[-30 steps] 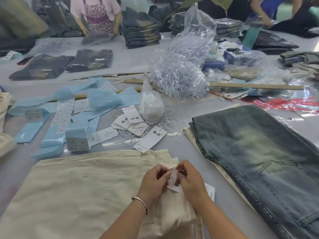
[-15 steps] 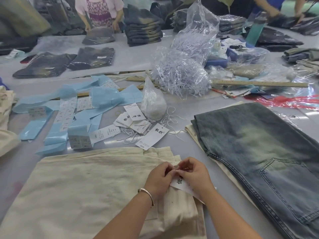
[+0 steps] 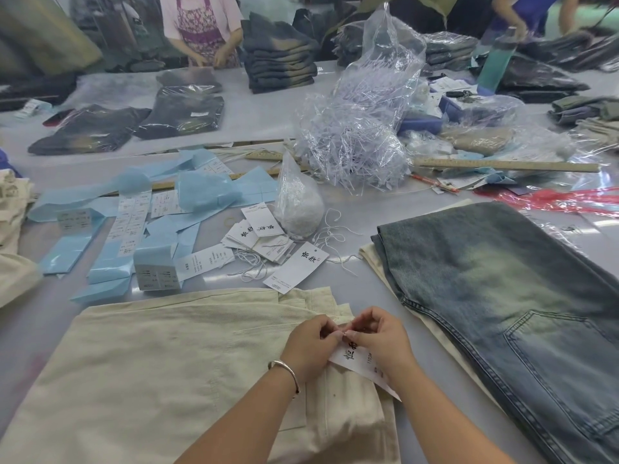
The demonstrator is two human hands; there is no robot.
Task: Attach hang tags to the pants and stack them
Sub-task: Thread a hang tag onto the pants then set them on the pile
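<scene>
Pinching together at their fingertips, the left hand and right hand meet over the waistband corner of the cream pants, fingers curled in tight; whatever fine thing they grip between them is too small to make out. A white hang tag with black characters lies under both hands, tilted, its lower end poking out past the right wrist. A silver bangle circles the left wrist. The cream pants lie flat on the grey table right in front of the person. Just to the right sits a stack with washed blue jeans on top and a cream pair peeking out beneath. Beyond the hands, loose hang tags and white strings are scattered beside a small clear bag of string. Left of those lie pale blue sticker sheets. Farther back a big clear bag of plastic fasteners slumps near a wooden ruler, and folded dark jeans are piled by another worker in an apron.
</scene>
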